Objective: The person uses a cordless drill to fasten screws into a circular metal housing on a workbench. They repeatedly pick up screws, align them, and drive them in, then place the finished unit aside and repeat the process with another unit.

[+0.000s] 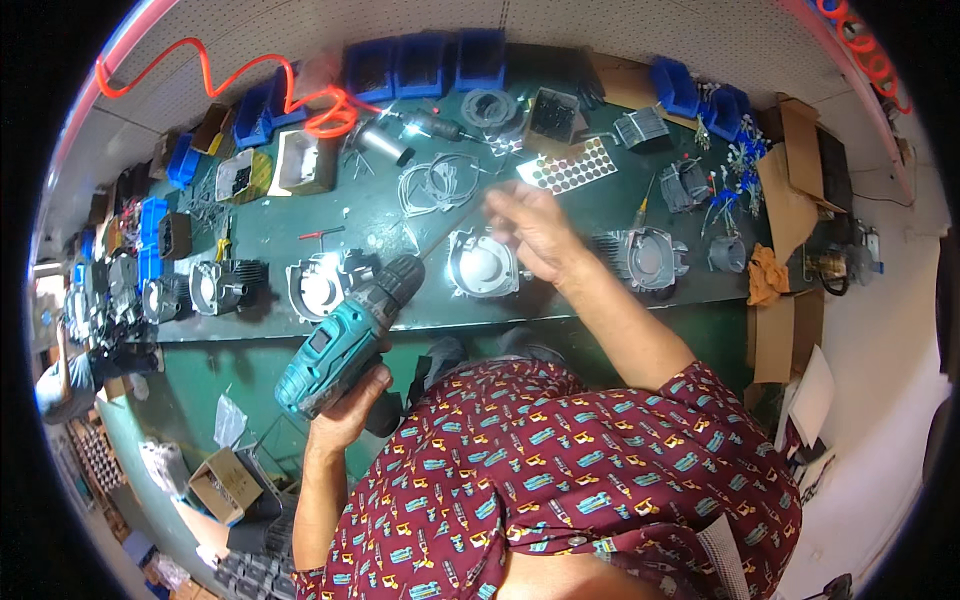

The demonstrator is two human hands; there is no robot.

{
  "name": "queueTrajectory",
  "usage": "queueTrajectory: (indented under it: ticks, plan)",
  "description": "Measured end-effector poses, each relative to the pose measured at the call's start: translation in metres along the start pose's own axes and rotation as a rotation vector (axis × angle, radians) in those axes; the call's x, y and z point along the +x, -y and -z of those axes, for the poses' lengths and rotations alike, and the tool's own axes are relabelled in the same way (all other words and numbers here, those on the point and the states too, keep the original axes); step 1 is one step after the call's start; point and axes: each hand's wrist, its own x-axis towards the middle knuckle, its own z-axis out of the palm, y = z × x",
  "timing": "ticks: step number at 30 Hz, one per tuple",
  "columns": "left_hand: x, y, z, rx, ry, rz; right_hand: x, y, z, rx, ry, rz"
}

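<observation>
My left hand (345,412) is wrapped round the grip of a teal and black cordless drill (340,345), held tilted in front of the bench edge. From its chuck a long thin bit (445,237) points up and to the right. At the bit's far end, the fingers of my right hand (530,228) are pinched together; whatever they hold is too small to make out. Below that hand a grey metal engine casting (481,264) lies on the bench. Similar castings sit on either side, one near the drill (322,288) and a finned one (648,258) to the right.
The green bench (385,236) carries grey gaskets (440,184), a sheet of round stickers (572,168), a red-handled tool (320,235) and small boxes of parts (305,160). Blue bins (418,68) line the back. A coiled orange hose (330,118) hangs at left. Cardboard (785,190) stands right.
</observation>
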Motion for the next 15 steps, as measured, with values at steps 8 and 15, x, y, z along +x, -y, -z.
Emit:
queueTrajectory:
  ticks: [8,15]
  plan:
    - [-0.016,-0.015,-0.054,-0.033,-0.099,-0.054,0.003,0.014,0.039,0.062,0.167,-0.090]
    - [-0.029,-0.021,-0.043,-0.032,-0.079,0.020,0.010,0.026,0.044,0.034,0.362,-0.274]
